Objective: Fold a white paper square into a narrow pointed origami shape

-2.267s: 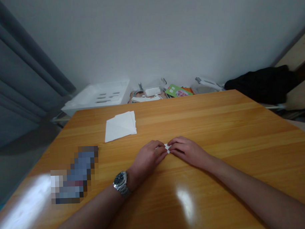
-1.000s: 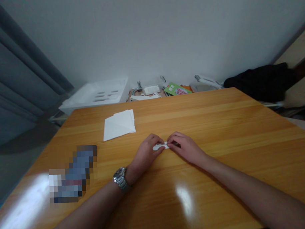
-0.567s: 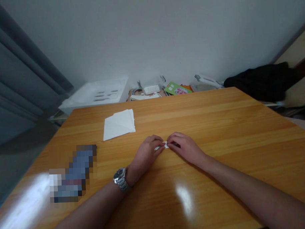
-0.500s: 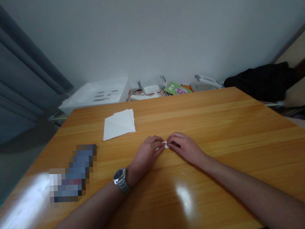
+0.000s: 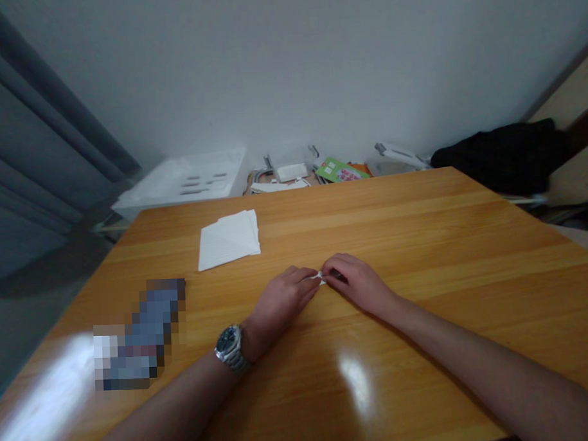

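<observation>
A small piece of white paper [image 5: 321,282] lies between my hands on the wooden table [image 5: 400,223]; most of it is hidden by my fingers. My left hand [image 5: 287,295], with a metal watch [image 5: 229,345] on its wrist, pinches the paper from the left. From the right, my right hand [image 5: 354,279] has its thumb and fingertips closed on the paper, close to the left fingertips. Farther back on the left lie several folded white sheets of paper [image 5: 230,241], apart from both hands.
A blurred-out dark object [image 5: 150,331] lies at the table's left. Beyond the back edge are a white foam tray [image 5: 177,179], a green booklet [image 5: 340,170] and assorted items. Black fabric [image 5: 504,155] is at the back right, and a grey curtain [image 5: 35,126] hangs on the left.
The left hand has turned slightly, its fingers lying flatter and a little farther right. The small paper shows less between the fingertips. The right hand has barely moved.
</observation>
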